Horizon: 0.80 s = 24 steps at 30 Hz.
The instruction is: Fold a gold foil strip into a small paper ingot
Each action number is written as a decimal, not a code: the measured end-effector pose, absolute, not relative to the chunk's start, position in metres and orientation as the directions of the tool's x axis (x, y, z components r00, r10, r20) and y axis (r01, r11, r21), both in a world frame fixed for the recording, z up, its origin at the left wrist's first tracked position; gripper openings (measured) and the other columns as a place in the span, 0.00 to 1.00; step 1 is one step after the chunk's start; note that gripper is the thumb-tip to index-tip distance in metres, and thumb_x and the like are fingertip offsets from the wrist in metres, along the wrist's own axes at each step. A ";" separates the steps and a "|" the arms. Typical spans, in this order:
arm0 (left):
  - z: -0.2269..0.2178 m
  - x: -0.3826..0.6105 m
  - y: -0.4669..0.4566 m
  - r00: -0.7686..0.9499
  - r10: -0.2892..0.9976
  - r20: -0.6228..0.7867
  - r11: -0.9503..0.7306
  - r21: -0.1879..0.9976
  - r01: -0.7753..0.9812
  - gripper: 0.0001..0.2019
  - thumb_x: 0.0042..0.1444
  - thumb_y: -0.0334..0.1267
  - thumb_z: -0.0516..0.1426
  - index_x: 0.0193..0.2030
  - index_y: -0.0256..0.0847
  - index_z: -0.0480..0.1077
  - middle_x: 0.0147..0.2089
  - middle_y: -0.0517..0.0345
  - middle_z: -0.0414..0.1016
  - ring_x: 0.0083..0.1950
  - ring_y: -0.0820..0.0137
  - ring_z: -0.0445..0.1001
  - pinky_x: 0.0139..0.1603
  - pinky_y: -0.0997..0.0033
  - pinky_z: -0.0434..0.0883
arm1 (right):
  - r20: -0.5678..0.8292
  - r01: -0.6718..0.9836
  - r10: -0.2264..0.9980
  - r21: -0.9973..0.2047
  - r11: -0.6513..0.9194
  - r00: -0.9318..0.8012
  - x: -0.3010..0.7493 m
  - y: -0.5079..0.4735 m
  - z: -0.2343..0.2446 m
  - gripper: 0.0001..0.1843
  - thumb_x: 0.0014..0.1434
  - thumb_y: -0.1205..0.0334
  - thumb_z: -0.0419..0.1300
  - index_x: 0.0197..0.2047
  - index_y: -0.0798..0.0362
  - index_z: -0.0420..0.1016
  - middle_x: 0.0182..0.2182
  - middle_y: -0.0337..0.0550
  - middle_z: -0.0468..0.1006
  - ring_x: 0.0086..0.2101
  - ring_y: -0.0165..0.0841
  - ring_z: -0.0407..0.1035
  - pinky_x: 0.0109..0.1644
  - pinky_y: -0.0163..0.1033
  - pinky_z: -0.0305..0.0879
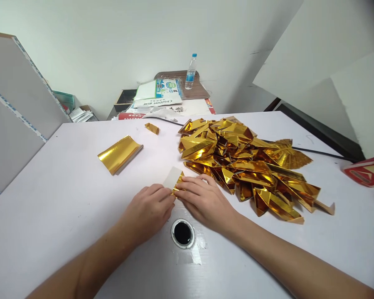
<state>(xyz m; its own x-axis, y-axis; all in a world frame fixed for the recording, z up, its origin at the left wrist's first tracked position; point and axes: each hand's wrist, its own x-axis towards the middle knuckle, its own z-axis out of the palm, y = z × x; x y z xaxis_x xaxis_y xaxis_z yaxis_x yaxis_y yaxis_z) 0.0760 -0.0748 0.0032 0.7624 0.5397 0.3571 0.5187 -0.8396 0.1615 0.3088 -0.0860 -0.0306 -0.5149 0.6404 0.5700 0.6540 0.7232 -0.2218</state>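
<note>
Clear tape clings to the white table, just beside a round black hole with a pale ring. Beyond the hole, the left hand and the right hand meet over one small paper sheet. Both grasp it: the left hand's fingers curl at its near left edge, while the right hand's fingers lie straight across a gold strip on its right side. The sheet's whitish face sticks out past the fingertips, pointing away from the person; whatever lies under the fingers is hidden.

Right of the hands, near the right one, spreads a big heap of folded gold paper, with a pleated fan at its far right side. A red box stands by the right edge, its print too small to read. To the left lies a curved stack of gold sheets, and farther back, a small gold roll.

Behind the table, a white printed bag carries the lettering "C'estbon" beside Chinese characters. A water bottle stands upright on a brown mat; its blue label is unreadable.
</note>
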 end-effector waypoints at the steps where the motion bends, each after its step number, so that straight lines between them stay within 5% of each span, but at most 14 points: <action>1: 0.003 0.076 -0.076 0.764 0.548 0.340 -0.834 0.144 0.533 0.07 0.71 0.28 0.55 0.45 0.38 0.74 0.42 0.53 0.80 0.46 0.60 0.79 0.49 0.57 0.80 | 0.569 0.656 0.643 -0.223 0.721 -0.513 0.309 -0.086 -0.031 0.11 0.74 0.68 0.58 0.52 0.51 0.81 0.51 0.45 0.85 0.56 0.43 0.76 0.59 0.51 0.60; 12: -0.002 0.075 -0.077 0.761 0.592 0.264 -0.803 0.117 0.584 0.08 0.69 0.25 0.55 0.39 0.38 0.72 0.40 0.56 0.77 0.43 0.63 0.76 0.46 0.60 0.78 | 0.554 0.654 0.657 -0.245 0.716 -0.512 0.307 -0.088 -0.029 0.12 0.73 0.70 0.56 0.53 0.51 0.80 0.51 0.46 0.85 0.56 0.44 0.75 0.59 0.53 0.60; 24: 0.004 0.072 -0.077 0.759 0.608 0.233 -0.794 0.172 0.583 0.11 0.60 0.23 0.57 0.44 0.40 0.77 0.49 0.53 0.79 0.49 0.61 0.75 0.50 0.57 0.79 | 0.410 0.616 0.651 -0.234 0.752 -0.639 0.322 -0.095 -0.018 0.17 0.74 0.60 0.58 0.62 0.46 0.79 0.62 0.52 0.78 0.64 0.52 0.68 0.62 0.61 0.62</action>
<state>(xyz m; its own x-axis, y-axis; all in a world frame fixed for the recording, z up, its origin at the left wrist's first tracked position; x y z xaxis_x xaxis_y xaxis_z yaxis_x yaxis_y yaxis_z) 0.0723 -0.0774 0.0042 0.7590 0.6080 0.2328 0.5832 -0.7939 0.1721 0.3220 -0.0946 -0.0179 -0.6387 0.6510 0.4102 0.6163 0.7520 -0.2340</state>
